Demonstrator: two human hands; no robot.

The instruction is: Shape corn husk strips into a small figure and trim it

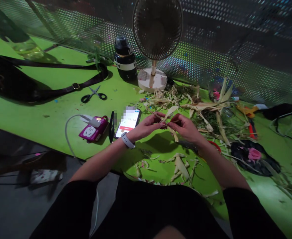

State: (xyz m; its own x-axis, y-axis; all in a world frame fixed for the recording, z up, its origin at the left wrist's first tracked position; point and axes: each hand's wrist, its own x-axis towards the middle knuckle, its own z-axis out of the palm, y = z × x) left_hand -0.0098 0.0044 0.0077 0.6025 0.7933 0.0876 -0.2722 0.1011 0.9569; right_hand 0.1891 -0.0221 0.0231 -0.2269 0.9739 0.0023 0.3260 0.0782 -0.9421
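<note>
Both hands meet above the green table, pinching a pale, dry strip that looks like corn husk (171,113). One end of it sticks up past the fingers and another hangs below them. My left hand (152,122), with a pale watch band on the wrist, has thumb and fingers closed on the strip. My right hand (184,126) grips it from the other side, fingertips nearly touching the left ones. Torn husk pieces (182,168) lie on the table below the hands. Behind them spreads a heap of husk scraps (169,97).
On the left are a lit phone (129,121), a purple power adapter (93,128), scissors (94,94) and a dark bag (14,79). A fan (152,79) and a black bottle (125,61) stand behind. Rightward lie a glue gun (247,110) and a black bundle with a pink flower (254,154).
</note>
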